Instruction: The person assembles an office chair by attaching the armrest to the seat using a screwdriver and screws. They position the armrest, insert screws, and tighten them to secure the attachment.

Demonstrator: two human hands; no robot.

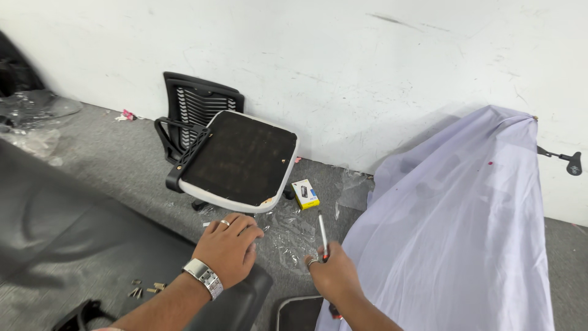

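Head view: grey carpet floor (104, 165) against a scuffed white wall (343, 67), a chair seat (239, 160) tipped on its side by its black mesh backrest (199, 101), a small yellow box (305, 194) and clear plastic wrap (291, 233) beside it. Left hand (229, 245) rests flat, fingers loosely together, on a black padded part (236, 300). Right hand (334, 273) is closed round a screwdriver (323, 236), shaft pointing up, next to a lilac sheet (465, 233) draped over something; loose screws (147, 288) lie on the carpet.

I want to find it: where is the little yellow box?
The small yellow box lies on the grey floor mid-view, right of the upturned chair seat, near the white wall.
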